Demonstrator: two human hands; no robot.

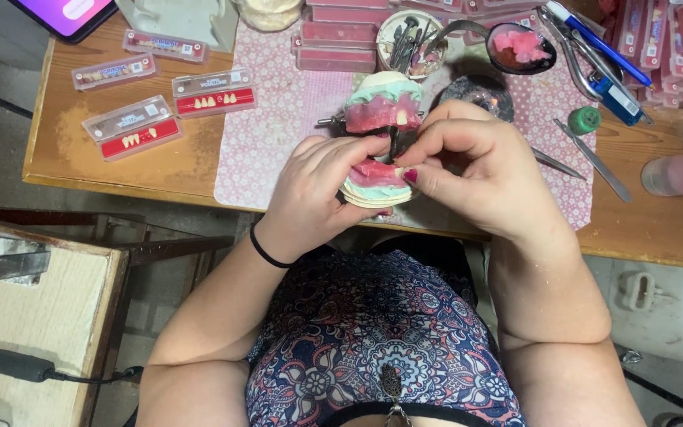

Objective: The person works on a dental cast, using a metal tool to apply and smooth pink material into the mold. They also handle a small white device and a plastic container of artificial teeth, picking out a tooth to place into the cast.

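Denture model (379,146) — between (both hands') fingers (428,150)

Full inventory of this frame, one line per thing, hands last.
dental model: 1, pink wax on pale green and cream casts, hinged open, table front edge, between both hands
tooth cards: 4, clear lids, two with red strips, table left
pink boxes: stack, top centre; more at top right
patterned mat: 1, pink-white, under the model
round tin of tools: 1, top centre
black bowl: 1, pink wax bits inside, top right
metal instruments: 2, silver, right of mat
green cap: 1, right
wooden table: 1, brown
left hand: grips lower cast
right hand: fingertips pinch at the wax
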